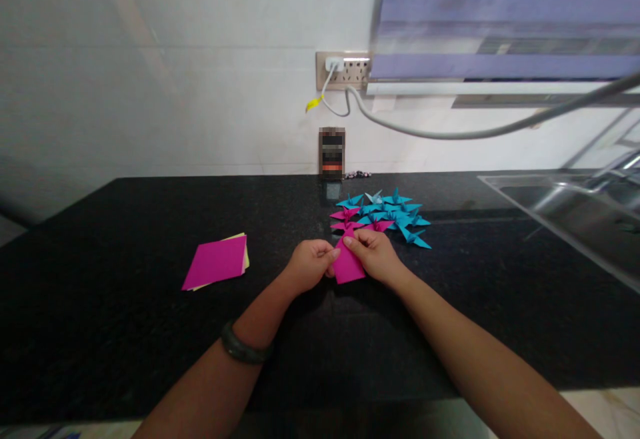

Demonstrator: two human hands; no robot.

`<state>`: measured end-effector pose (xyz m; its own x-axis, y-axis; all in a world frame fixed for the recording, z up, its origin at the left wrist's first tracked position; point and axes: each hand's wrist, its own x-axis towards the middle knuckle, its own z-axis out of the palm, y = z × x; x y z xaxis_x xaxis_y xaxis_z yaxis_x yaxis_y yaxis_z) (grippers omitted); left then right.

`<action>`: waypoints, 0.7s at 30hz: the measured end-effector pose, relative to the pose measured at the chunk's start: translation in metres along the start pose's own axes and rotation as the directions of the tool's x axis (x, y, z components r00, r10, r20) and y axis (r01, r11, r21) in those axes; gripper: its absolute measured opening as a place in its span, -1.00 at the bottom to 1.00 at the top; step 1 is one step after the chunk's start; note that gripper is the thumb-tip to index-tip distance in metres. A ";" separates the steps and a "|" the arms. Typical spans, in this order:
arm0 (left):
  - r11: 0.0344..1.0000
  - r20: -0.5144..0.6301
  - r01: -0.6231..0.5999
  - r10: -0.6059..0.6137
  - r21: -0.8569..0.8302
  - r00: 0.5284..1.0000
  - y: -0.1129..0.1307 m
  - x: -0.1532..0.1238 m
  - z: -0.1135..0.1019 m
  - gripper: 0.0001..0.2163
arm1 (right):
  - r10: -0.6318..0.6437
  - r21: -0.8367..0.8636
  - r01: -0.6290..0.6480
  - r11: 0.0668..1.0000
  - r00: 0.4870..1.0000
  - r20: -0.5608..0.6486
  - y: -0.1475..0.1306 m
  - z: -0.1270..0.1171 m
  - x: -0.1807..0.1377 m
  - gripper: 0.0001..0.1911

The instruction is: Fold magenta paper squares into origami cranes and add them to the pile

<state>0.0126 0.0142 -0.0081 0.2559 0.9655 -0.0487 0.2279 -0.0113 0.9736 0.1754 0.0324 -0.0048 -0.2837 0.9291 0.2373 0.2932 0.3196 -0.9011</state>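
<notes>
Between my two hands is a folded piece of magenta origami paper (349, 267), narrow at its far end and wider toward me. My left hand (311, 264) pinches its left edge with thumb and fingers. On the right side, my right hand (376, 254) grips it near the upper part, thumb on top. Just beyond the hands sit several folded paper cranes (387, 214), mostly blue, with a pale one at the back. A few magenta cranes (346, 215) lie at the near left of that group.
A stack of square paper (217, 262), magenta on top, lies left on the black countertop (135, 332). A phone-like object (332, 152) with a blurred screen leans against the wall. Right is a metal sink (590, 225). A cable (440, 135) runs from the wall socket (344, 71).
</notes>
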 end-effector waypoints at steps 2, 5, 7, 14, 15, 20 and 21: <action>1.000 0.024 -0.007 0.007 0.000 1.000 0.000 0.000 0.001 -0.81 | -0.005 -0.040 0.006 0.999 1.000 0.015 0.000 -0.001 0.000 -0.64; 0.999 0.023 -0.049 0.049 0.007 0.999 -0.002 0.000 0.001 -0.83 | -0.021 -0.060 0.026 0.998 0.996 0.084 0.001 -0.001 0.000 -0.65; 0.996 0.018 -0.074 0.074 0.038 0.997 -0.003 0.001 0.000 -0.82 | -0.029 -0.061 0.037 0.997 0.992 0.122 0.002 0.001 -0.001 -0.65; 0.997 -0.076 -0.056 0.060 0.048 0.995 -0.002 0.001 -0.002 -0.80 | 0.011 -0.060 -0.008 0.998 0.999 0.053 0.003 0.004 -0.003 -0.70; 0.998 -0.057 -0.049 0.051 0.036 0.997 -0.002 0.000 -0.002 -0.80 | 0.008 -0.063 -0.004 0.998 0.999 0.052 0.003 0.004 -0.003 -0.70; 0.994 0.077 0.032 -0.025 -0.103 0.997 0.001 -0.001 -0.003 -0.80 | 0.041 -0.027 -0.040 0.999 0.997 0.058 -0.001 0.003 -0.002 -0.71; 0.986 0.054 0.053 -0.045 -0.157 0.998 0.001 -0.001 -0.003 -0.80 | 0.038 -0.014 -0.037 0.999 0.998 0.049 -0.002 0.003 -0.002 -0.71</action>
<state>0.0098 0.0144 -0.0061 0.2959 0.9495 -0.1043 0.0909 0.0807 0.9926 0.1726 0.0293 -0.0046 -0.3166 0.9304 0.1847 0.3160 0.2871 -0.9043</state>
